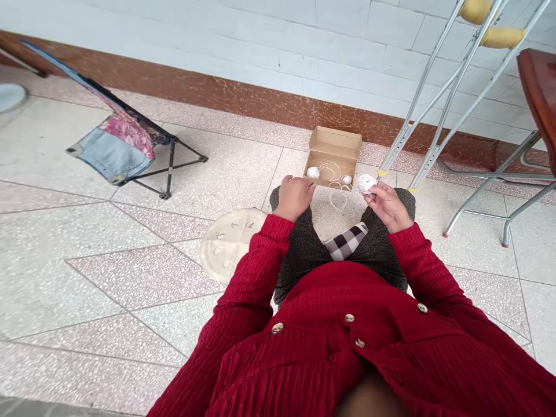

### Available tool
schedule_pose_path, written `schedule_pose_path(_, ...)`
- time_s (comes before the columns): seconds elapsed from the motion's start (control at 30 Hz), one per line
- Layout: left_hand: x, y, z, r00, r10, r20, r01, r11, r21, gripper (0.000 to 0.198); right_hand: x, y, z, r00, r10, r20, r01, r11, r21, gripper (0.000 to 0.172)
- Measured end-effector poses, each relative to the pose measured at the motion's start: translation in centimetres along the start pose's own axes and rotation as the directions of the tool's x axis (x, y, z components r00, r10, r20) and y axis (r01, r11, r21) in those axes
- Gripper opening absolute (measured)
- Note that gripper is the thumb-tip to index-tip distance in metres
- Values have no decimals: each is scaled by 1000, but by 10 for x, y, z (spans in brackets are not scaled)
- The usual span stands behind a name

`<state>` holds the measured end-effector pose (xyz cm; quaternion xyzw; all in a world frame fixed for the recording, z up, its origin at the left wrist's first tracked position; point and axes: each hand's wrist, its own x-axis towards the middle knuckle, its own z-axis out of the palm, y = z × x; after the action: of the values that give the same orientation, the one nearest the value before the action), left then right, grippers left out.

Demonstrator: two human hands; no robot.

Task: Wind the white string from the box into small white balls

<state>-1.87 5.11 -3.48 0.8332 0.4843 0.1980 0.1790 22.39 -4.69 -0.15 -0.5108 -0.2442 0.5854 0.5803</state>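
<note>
a twine ball (pixel 365 183) is grasped by the right hand (pixel 388 207). left hand (pixel 294 197) is curled before a cardboard box (pixel 333 139); grasp cannot be told.

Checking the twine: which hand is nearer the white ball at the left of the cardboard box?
Left hand, just in front of the twine ball; the right hand is farther right, holding another ball.

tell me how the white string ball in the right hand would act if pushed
The white string ball is probably light for its size: the right hand holds it in its fingertips. Being roundish, it would likely roll if pushed. It looks soft and squashable, though that is hard to tell at this size.
</note>
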Motion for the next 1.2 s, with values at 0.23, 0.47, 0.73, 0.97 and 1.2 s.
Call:
schedule_pose_path(0.23, 4, 54, 20, 985, 150, 81, -78, 819, -569, 41, -10, -1, 14, 999, 10, 53, -9, 999, -35, 27)
schedule_pose_path(0.47, -30, 87, 53, 897, 244, 370, 69, 747, -661, 38, -7, -4, 5, 994, -113, -7, 108, 962, -252, 36)
schedule_pose_path(0.73, -46, 64, 9, 853, 400, 336, -386, 916, -110, 30, 10, 66, -29, 999, -33, 30, 45, 798, -600, 34)
schedule_pose_path(0.97, -19, 42, 5, 914, 351, 205, -283, 911, -300, 30, -36, 60, 12, 944, 125, 306, -33, 957, -288, 39)
schedule_pose_path(1.2, -52, 65, 36, 912, 214, 349, 65, 767, -639, 37, -21, 20, 15, 996, -13, 87, 32, 975, -220, 34)
